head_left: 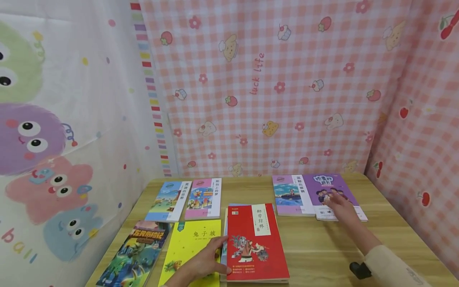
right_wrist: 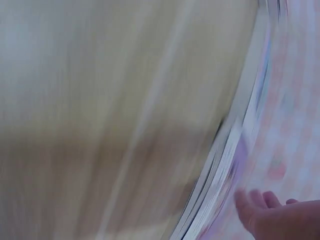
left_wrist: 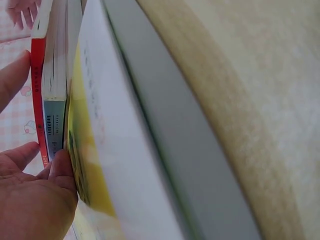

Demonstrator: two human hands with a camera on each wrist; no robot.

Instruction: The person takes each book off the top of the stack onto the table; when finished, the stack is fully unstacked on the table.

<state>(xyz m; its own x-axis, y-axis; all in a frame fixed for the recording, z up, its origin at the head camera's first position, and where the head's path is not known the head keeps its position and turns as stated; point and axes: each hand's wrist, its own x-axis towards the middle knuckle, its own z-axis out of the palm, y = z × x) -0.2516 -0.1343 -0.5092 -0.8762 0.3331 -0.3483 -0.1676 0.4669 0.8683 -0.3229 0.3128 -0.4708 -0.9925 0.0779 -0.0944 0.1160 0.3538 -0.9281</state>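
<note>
In the head view a red book (head_left: 258,247) with Chinese characters lies on top of at least one other book at the table's front middle. My left hand (head_left: 204,259) touches its left edge with fingertip and thumb spread apart. From the left wrist view, the left hand (left_wrist: 35,195) meets the red spine (left_wrist: 37,95), and a blue-spined book (left_wrist: 55,125) shows under it. At the back right, my right hand (head_left: 342,213) is over a purple book (head_left: 331,184), covering part of its cover. Blurred in its wrist view, the right hand (right_wrist: 280,217) has loosely extended fingers holding nothing.
A yellow book (head_left: 190,239) lies under the left forearm, beside a dinosaur-cover book (head_left: 134,255). Behind are a blue-cover book (head_left: 166,201) and a pink one (head_left: 204,199). A lilac book (head_left: 292,195) adjoins the purple one. Curtains surround the wooden table (head_left: 312,247).
</note>
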